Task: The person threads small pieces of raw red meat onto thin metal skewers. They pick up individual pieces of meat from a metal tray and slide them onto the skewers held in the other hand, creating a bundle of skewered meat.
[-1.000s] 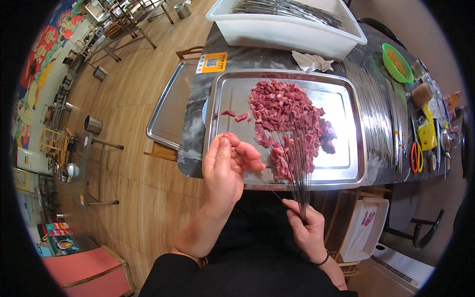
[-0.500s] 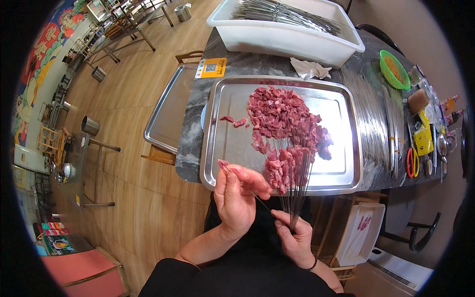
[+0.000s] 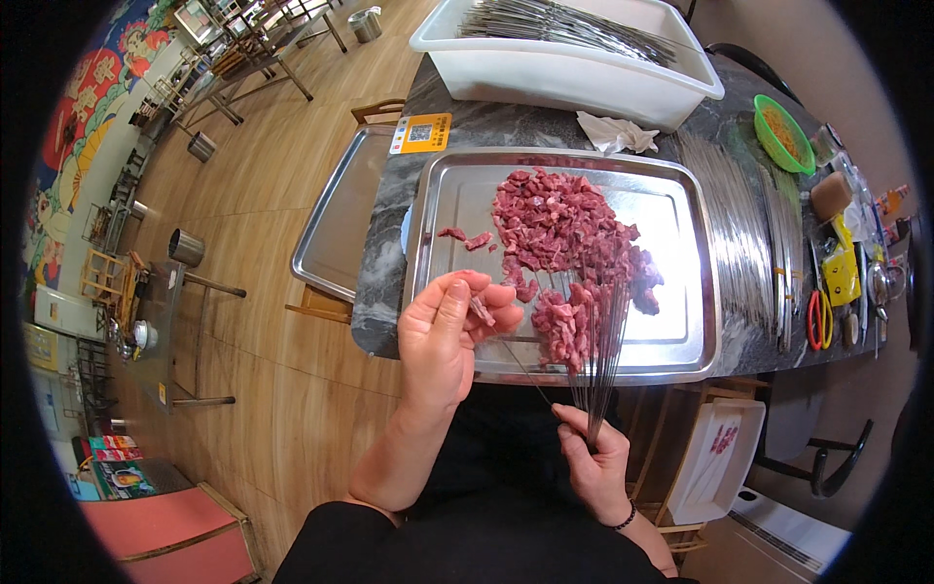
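Note:
My left hand (image 3: pixel 443 326) is closed, pinching a small piece of raw meat (image 3: pixel 481 310) between thumb and fingers above the near left edge of the steel tray (image 3: pixel 448 204). My right hand (image 3: pixel 595 467) grips a fanned bundle of thin metal skewers (image 3: pixel 601 380) by their lower ends. One skewer (image 3: pixel 525 370) splits off from the bundle and points up toward the left hand's fingers. Threaded meat (image 3: pixel 564 326) appears to sit on the bundle's far part, over the tray. Beyond it lies a heap of cut raw meat (image 3: pixel 555 214), with a few loose bits to its left.
A white bin (image 3: pixel 574 83) of skewers stands at the back, near a crumpled tissue (image 3: pixel 615 132). More skewers (image 3: pixel 730 229) lie right of the tray, by a green basket (image 3: pixel 781 136) and scissors (image 3: pixel 819 319). Another tray (image 3: pixel 341 214) is at left; a white tub (image 3: pixel 718 462) sits lower right.
My left hand has risen and moved away from the right hand, and the meat piece now hangs between its fingers. The right hand has shifted slightly right with the skewers.

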A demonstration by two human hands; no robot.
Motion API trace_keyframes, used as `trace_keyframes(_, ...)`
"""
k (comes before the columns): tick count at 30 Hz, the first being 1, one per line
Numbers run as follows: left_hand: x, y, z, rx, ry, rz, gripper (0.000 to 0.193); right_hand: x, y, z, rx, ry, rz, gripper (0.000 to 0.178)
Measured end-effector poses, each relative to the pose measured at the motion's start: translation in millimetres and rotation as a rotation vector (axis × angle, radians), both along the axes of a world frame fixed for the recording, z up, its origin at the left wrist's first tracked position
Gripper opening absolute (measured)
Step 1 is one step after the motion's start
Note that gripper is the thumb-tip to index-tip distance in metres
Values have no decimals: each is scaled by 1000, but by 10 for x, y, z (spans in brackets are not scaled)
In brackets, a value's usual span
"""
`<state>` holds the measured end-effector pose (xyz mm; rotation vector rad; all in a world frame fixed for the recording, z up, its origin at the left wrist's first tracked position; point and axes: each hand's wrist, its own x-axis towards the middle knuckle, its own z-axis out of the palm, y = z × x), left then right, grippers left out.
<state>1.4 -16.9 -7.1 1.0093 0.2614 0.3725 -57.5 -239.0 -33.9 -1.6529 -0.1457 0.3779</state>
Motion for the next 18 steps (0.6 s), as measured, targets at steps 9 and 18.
trace_keyframes(9,-1,69,77,-65,-40,-10,21,9,-42,8,-63,-12,3,30)
trace_keyframes(18,13,99,51,61,18,-10,14,29,-65,16,-92,-25,-18,27)
